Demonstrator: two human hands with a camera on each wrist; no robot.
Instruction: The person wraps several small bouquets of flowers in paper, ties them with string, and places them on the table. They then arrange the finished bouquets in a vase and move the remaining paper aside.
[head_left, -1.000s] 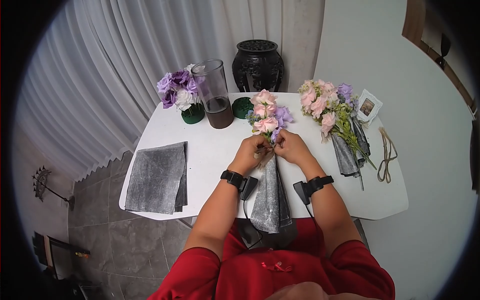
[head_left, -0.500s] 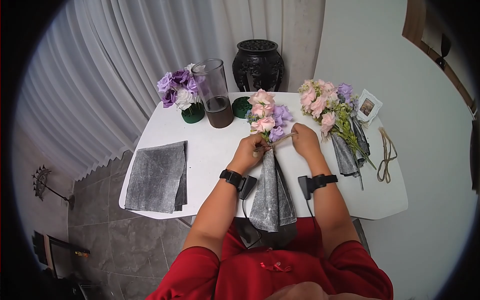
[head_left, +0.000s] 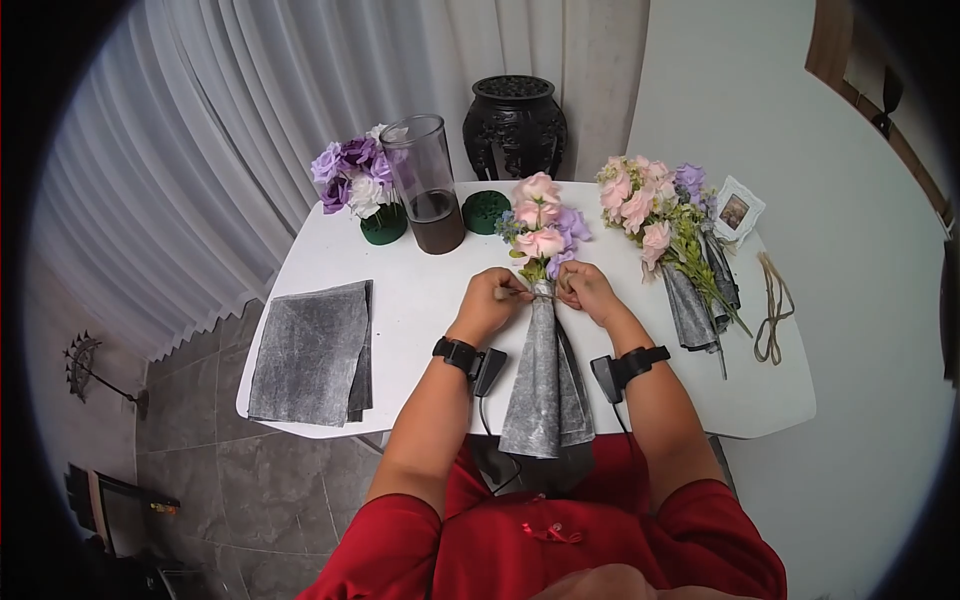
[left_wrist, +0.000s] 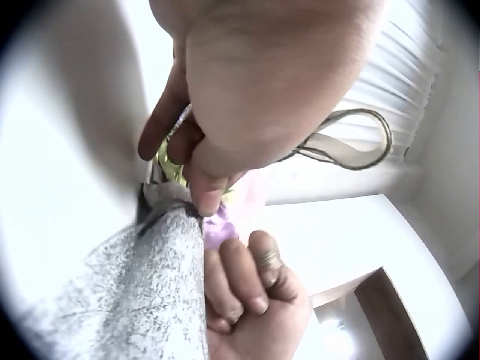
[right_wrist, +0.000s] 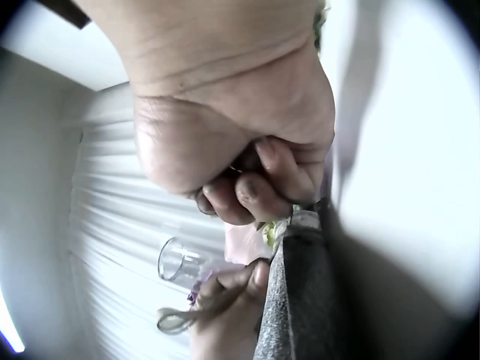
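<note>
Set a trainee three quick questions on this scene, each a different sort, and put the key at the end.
1. What does the left hand hold beside the neck of the grey-wrapped bouquet? a) scissors b) twine c) a ruler
2. True or false: the flat grey sheets lie to the person's left of the bouquet.
3. Fill in the colour: the round block beside the glass vase is ____.

Key: 1 b; 2 true; 3 green.
</note>
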